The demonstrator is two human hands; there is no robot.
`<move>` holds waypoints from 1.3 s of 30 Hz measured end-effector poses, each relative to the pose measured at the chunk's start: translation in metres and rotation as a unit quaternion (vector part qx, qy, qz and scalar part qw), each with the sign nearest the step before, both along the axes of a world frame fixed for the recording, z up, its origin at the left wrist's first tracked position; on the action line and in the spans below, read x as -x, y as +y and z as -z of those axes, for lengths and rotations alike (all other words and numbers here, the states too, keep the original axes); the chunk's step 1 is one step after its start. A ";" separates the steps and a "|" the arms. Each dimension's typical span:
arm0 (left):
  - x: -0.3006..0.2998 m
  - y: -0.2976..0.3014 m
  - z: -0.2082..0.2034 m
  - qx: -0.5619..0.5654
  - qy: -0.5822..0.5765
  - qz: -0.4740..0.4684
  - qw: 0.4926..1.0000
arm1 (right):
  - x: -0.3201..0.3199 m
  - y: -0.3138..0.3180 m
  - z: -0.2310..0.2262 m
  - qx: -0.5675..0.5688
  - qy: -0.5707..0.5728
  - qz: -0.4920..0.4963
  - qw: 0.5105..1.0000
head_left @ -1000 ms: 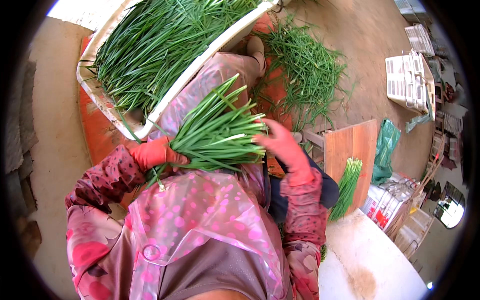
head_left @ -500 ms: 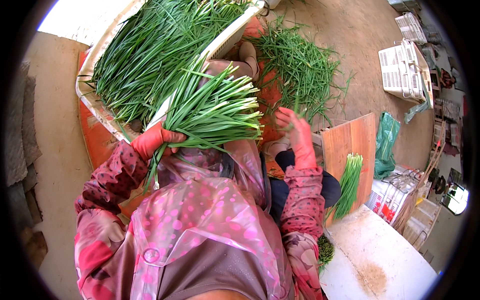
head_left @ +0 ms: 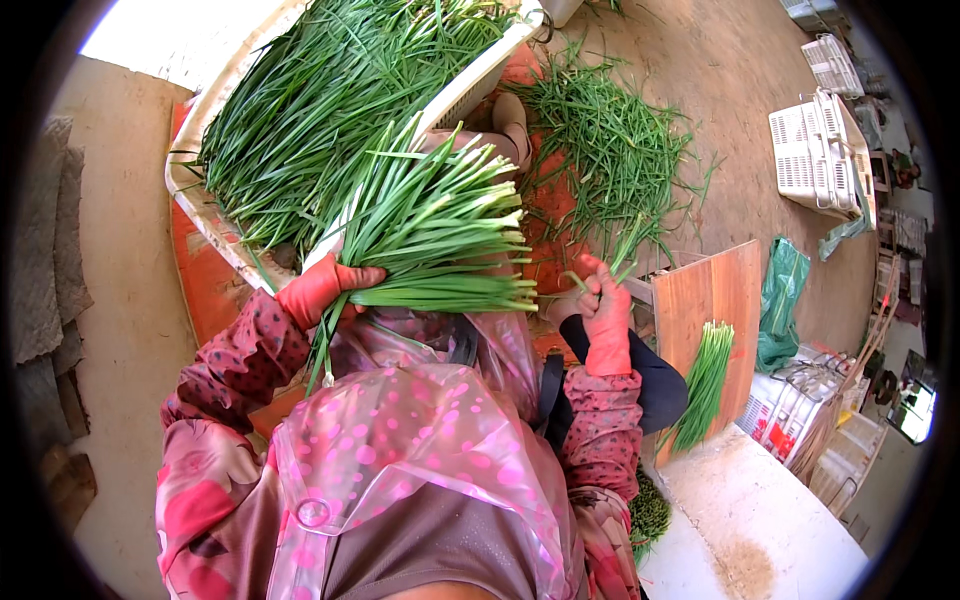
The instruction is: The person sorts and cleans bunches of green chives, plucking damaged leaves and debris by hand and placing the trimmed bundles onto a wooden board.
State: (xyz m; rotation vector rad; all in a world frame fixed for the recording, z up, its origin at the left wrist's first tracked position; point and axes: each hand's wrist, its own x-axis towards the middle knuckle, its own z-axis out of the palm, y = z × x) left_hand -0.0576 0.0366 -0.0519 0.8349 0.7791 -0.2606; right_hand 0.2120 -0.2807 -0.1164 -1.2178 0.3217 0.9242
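because the thick bundle of long green stalks with pale ends [head_left: 430, 235] fans out toward the person's right, the left hand in a coral-red glove [head_left: 328, 288] grips it at its narrower, leafy side, fingers closed around the blades. that hold seems to leave the pale ends spread and within reach of the other hand. the bundle lies over the lap, between the two hands, overlapping the near wall of the large cream-white plastic basket [head_left: 478, 78].

just beside the pale ends, the right hand in a matching coral-red glove [head_left: 604, 310] has its fingers curled and pinched on a few thin loose green strands [head_left: 630, 245]; whether one of them touches the bundle, i cannot tell.

the basket likely sits close so that its deep heap of glossy, grass-like leaves [head_left: 310, 110] is easy to reach. beyond the right hand, a loose, tangled pile of limp green blades [head_left: 610, 130] spreads over an orange-red surface [head_left: 552, 200] and brown floor. a neat sheaf of straight green stalks [head_left: 703, 385] lies on a flat, smooth-grained wooden board [head_left: 690, 280], its pale tips lined up at one end. the translucent, pink-dotted plastic apron [head_left: 400, 420] drapes in wrinkled folds, probably as cover against damp.
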 end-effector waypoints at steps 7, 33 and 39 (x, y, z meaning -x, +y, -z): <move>-0.013 -0.008 -0.029 -0.100 0.112 0.067 0.986 | 0.015 0.124 -0.078 0.104 -0.387 -0.251 0.881; -0.006 -0.019 -0.015 -0.118 -0.003 0.045 0.992 | 0.065 0.149 -0.126 0.032 -0.160 -0.368 0.916; -0.004 -0.011 -0.023 -0.109 0.081 0.102 0.985 | -0.016 0.087 -0.080 0.018 -0.203 0.007 0.979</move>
